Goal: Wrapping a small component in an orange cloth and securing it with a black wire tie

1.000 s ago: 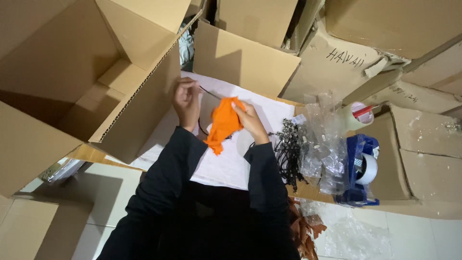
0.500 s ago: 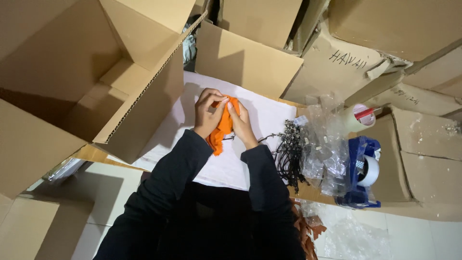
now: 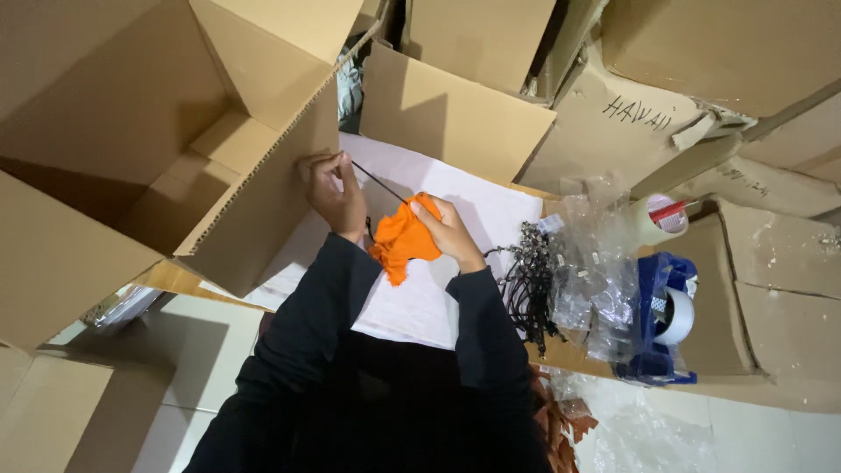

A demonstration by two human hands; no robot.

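In the head view, an orange cloth pouch (image 3: pixel 403 238) is being gripped in the closed right hand (image 3: pixel 448 232) over a white sheet (image 3: pixel 491 210). A thin black cord (image 3: pixel 378 181) is being pinched taut by the left hand (image 3: pixel 333 191) — 1 end running into the pouch. To the right, a bundle of black cords (image 3: pixel 530 280) and a blue tape dispenser (image 3: pixel 661 320) are lying.

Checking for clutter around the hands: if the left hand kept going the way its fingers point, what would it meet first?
Probably the brown cardboard box flap. The left hand, pinching a thin dark cord, points up and away from the body, and the flap's edge lies right beside its knuckles. Depth is unclear, so it may already be touching.
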